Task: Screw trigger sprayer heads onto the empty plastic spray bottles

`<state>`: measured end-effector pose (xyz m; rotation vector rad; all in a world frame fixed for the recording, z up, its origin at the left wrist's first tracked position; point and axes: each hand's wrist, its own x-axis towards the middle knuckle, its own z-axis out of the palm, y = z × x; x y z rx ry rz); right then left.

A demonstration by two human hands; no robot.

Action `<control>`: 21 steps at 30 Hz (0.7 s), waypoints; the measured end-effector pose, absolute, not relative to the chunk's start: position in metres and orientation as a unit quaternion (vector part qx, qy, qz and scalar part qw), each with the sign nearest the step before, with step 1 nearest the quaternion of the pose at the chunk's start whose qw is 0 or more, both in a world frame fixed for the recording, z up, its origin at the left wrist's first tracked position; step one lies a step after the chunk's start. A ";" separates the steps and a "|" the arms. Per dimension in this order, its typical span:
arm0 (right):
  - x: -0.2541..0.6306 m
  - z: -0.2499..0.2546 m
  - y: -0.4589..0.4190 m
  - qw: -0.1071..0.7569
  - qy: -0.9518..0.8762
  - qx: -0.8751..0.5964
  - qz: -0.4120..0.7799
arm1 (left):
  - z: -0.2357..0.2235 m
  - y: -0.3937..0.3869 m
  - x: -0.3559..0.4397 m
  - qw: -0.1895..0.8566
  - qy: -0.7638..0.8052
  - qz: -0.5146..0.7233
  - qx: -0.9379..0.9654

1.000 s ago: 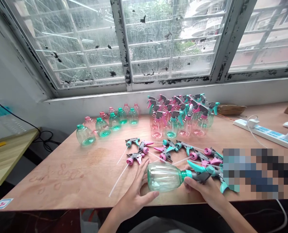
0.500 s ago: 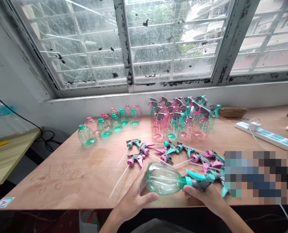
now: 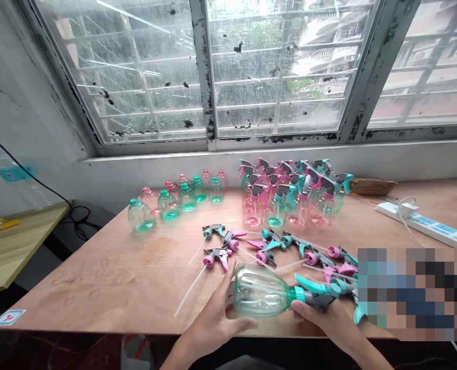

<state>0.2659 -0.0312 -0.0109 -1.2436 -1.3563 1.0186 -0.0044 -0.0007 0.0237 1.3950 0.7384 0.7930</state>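
Observation:
A clear green spray bottle (image 3: 261,292) lies sideways in front of me, above the table's near edge, its base to the left. My left hand (image 3: 217,316) cups the base, fingers behind it and thumb stretched out below. At the neck, my right hand (image 3: 324,312) grips the bottle around the teal collar and grey-and-teal trigger head (image 3: 319,292). A straw shows inside the bottle. Just beyond it lie several loose trigger sprayers, among them a pink-collared sprayer (image 3: 216,257) with a long straw and a teal-collared sprayer (image 3: 213,232).
Open green bottles (image 3: 141,218) and pink ones stand in rows at the back left. Bottles fitted with trigger heads (image 3: 253,210) form a group at the back centre. A white power strip (image 3: 424,223) lies at the right, near a blurred patch (image 3: 413,295). A window (image 3: 274,72) is behind.
The camera view has shifted slightly, so the scene sits a little lower. My left thumb has moved a little off the bottle's side; the bottle stays in my hands.

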 end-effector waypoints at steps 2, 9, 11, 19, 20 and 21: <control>0.266 -0.012 -0.031 0.494 -0.563 -0.509 0.424 | 0.025 -0.001 -0.005 0.636 0.327 0.337 0.612; 0.271 -0.012 -0.028 0.499 -0.544 -0.467 0.487 | 0.030 -0.002 -0.006 0.614 0.339 0.317 0.639; 0.271 -0.011 -0.027 0.503 -0.543 -0.455 0.495 | 0.028 -0.002 -0.008 0.596 0.338 0.309 0.660; 0.270 -0.016 -0.026 0.500 -0.546 -0.456 0.494 | 0.025 -0.001 -0.011 0.565 0.359 0.280 0.688; 0.270 -0.017 -0.026 0.498 -0.550 -0.458 0.489 | 0.025 -0.001 -0.011 0.580 0.353 0.280 0.679; 0.271 -0.017 -0.026 0.495 -0.554 -0.459 0.486 | 0.026 -0.001 -0.010 0.591 0.349 0.282 0.671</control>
